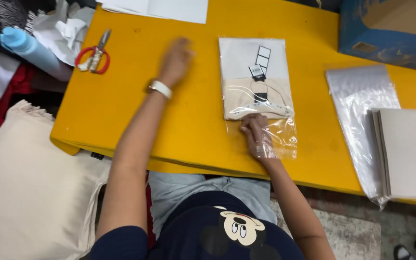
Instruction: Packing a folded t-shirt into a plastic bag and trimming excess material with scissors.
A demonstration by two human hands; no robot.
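A folded cream and white garment with a tag lies inside a clear plastic bag on the yellow table. My right hand is inside the bag's open near end, fingers closed against the garment's edge. My left hand hovers flat and blurred over bare table to the left of the bag, holding nothing; a white band sits on its wrist.
Red-handled scissors lie at the table's left. A stack of clear bags and grey cardboard sheets sit at the right. A blue box stands at back right. White paper lies at the back; cream fabric hangs left.
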